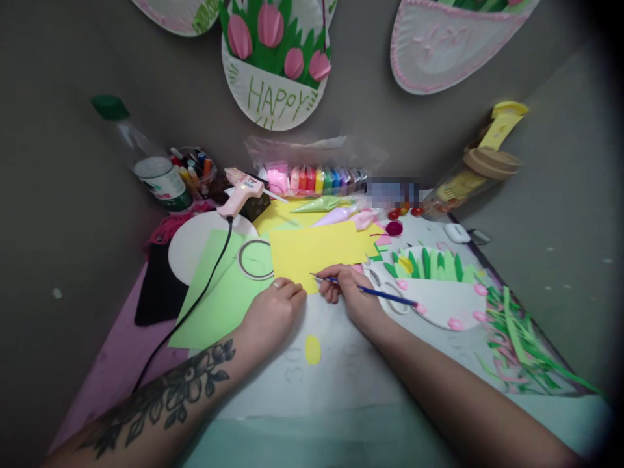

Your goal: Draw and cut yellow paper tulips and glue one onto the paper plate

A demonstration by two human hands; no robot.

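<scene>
A sheet of yellow paper point(319, 247) lies on the table before me. My left hand point(275, 309) is closed, its curled fingers holding the sheet at its lower left corner. In my right hand point(348, 292) is a blue pencil point(385, 294), pinched near its point, with the tip over the lower part of the sheet. A small yellow paper cutout point(312, 350) with rounded corners lies below, between my forearms. White-handled scissors point(400, 302) rest just right of my right hand, partly under the pencil. A tape ring point(241, 260) sits left of the sheet.
On the left are green paper point(207, 299), a white disc point(188, 244), a pink glue gun point(244, 195) with a black cord and a bottle point(163, 182). A decorated paper plate point(439, 302) and paper strips point(519, 341) lie right. Coloured packets point(322, 181) line the wall.
</scene>
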